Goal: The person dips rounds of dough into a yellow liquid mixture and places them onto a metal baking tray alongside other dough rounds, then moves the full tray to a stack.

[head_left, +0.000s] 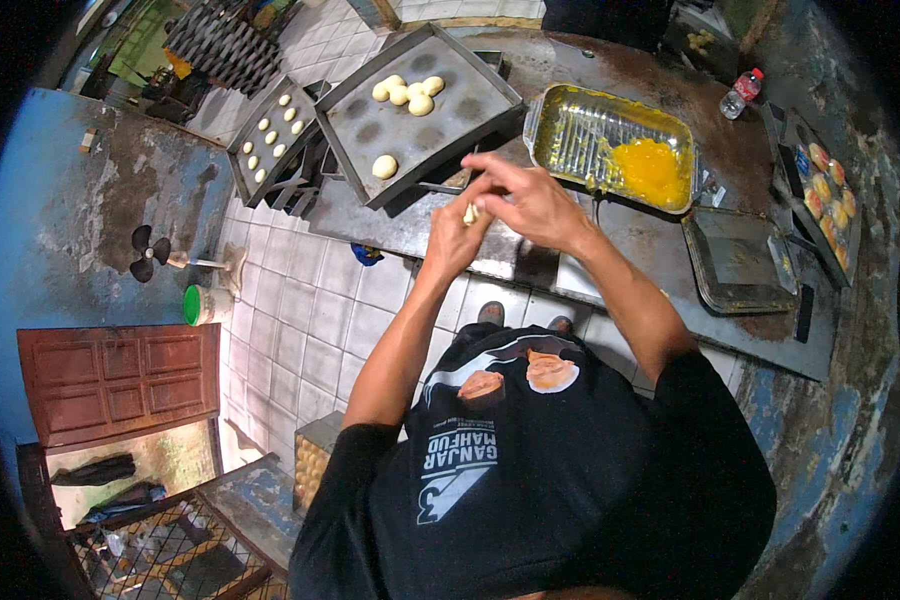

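Note:
A small pale piece of dough (470,214) sits between my two hands, mostly hidden by the fingers. My left hand (454,237) is closed around it. Over it comes my right hand (530,203), its thumb and fingers bent in against the dough. Just beyond the hands lies a square dark metal tray (485,105). Several round dough balls (399,94) are bunched in its far part, and a single dough ball (384,167) rests near its front-left corner. To the right stands a ridged rectangular dish (570,125) with a bright yellow, greasy mass (655,172) at its right end.
A second tray (278,150) with spaced dough pieces lies at the left. On the worktable's (630,240) right are a shallow greasy pan (740,262), a red-capped bottle (738,98) and a rack of packaged buns (826,205). A fan (150,253) and bucket (210,305) stand farther left.

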The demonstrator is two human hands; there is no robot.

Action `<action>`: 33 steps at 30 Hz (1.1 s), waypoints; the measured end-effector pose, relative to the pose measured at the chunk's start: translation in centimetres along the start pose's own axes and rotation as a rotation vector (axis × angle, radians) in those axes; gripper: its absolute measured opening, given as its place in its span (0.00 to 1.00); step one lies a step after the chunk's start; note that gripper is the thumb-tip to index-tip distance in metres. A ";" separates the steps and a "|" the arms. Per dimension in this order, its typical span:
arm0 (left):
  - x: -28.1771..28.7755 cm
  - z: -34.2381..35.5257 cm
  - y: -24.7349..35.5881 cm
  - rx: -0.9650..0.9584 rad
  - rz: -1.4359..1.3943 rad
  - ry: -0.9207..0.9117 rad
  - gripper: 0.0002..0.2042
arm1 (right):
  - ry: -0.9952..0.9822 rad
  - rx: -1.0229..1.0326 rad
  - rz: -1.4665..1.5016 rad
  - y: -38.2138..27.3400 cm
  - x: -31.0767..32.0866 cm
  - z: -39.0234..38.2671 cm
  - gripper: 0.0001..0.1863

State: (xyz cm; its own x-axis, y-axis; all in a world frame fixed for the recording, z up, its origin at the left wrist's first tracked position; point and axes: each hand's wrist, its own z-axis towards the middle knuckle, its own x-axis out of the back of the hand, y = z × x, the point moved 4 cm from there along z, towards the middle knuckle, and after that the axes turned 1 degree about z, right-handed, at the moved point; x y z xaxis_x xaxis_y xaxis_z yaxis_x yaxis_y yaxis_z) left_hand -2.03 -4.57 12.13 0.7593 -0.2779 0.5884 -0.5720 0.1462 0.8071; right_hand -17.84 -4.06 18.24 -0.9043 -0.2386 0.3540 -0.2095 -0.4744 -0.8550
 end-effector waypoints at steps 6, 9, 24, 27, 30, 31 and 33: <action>-0.4 -0.4 1.4 0.112 -1.158 -0.028 0.36 | 0.413 0.246 -0.092 1.6 -4.6 -2.3 0.32; -0.2 -0.5 0.5 0.024 -1.079 0.082 0.36 | 0.401 -0.161 0.362 3.4 -7.0 -1.4 0.28; 8.9 5.5 -10.8 0.171 -1.028 0.303 0.21 | 0.207 -0.732 1.311 11.3 -17.4 10.8 0.21; 12.1 7.8 -15.8 0.128 -0.997 0.292 0.23 | 0.088 -0.798 1.275 13.3 -20.1 15.1 0.18; 15.4 9.4 -20.0 0.244 -1.085 0.384 0.34 | -0.072 -0.923 1.242 16.7 -22.8 20.8 0.15; 17.0 9.6 -21.2 0.182 -1.063 0.458 0.38 | -0.090 -0.936 1.202 17.7 -23.7 23.5 0.14; 20.1 9.6 -24.4 0.091 -1.016 0.572 0.46 | -0.030 -0.849 0.774 19.7 -24.9 29.1 0.16</action>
State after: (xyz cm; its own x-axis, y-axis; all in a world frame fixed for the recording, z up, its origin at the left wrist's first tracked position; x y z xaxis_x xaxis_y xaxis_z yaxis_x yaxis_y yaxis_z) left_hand 24.19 -22.81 3.83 0.8959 0.2435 -0.3715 0.3766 0.0272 0.9260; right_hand 11.39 -32.14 3.63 -0.8932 -0.2422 -0.3788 0.2053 0.5297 -0.8230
